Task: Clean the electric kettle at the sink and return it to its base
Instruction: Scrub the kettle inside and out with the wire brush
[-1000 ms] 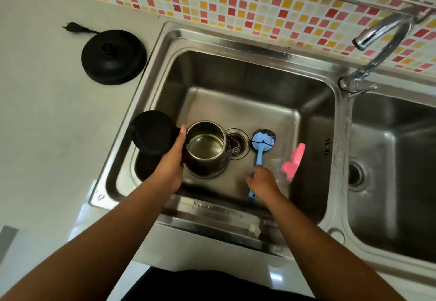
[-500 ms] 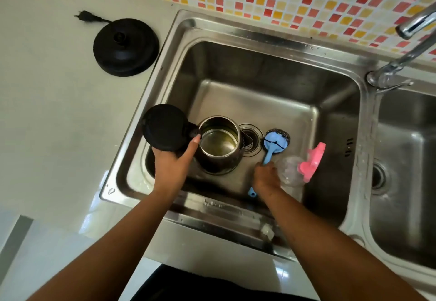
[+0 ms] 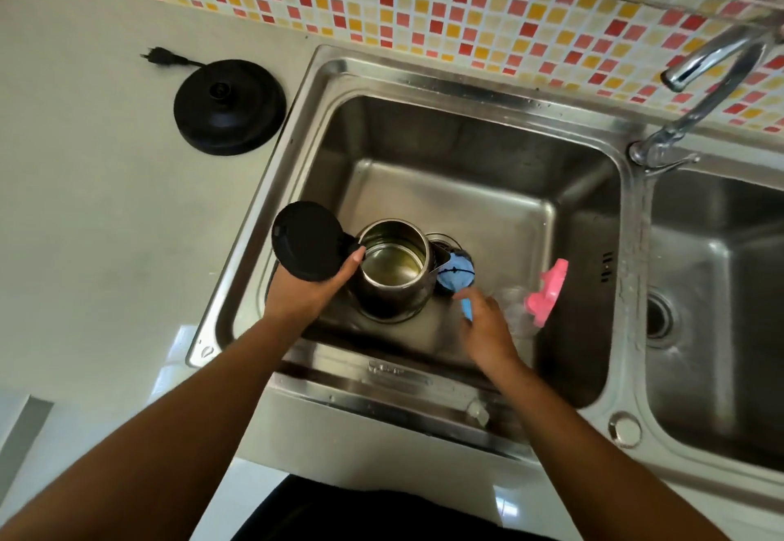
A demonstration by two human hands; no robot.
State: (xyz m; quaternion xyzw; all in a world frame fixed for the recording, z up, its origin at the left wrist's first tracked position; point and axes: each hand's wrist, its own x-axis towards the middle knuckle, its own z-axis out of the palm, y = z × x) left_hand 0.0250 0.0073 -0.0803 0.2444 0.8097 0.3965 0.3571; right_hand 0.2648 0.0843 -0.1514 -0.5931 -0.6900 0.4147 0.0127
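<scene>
The steel electric kettle [image 3: 392, 269] stands upright in the left sink basin [image 3: 488, 192], its black lid [image 3: 306, 240] flipped open to the left. My left hand [image 3: 307, 288] grips the kettle's handle side, thumb at the rim. My right hand [image 3: 485, 328] holds the blue handle of a scrub brush [image 3: 456, 273], whose head sits lifted beside the kettle's spout, over the drain. The black kettle base [image 3: 229, 105] lies on the counter left of the sink, its plug [image 3: 155, 54] loose behind it.
A clear spray bottle with a pink trigger [image 3: 547, 292] lies in the basin right of my right hand. The chrome faucet [image 3: 704, 86] arches at the back right. A second basin [image 3: 721, 307] is at the right. White counter [image 3: 106, 209] spreads left.
My right hand has gripped the brush handle and lifted the brush, moving its head left to the kettle's spout. The left hand and the kettle stayed put.
</scene>
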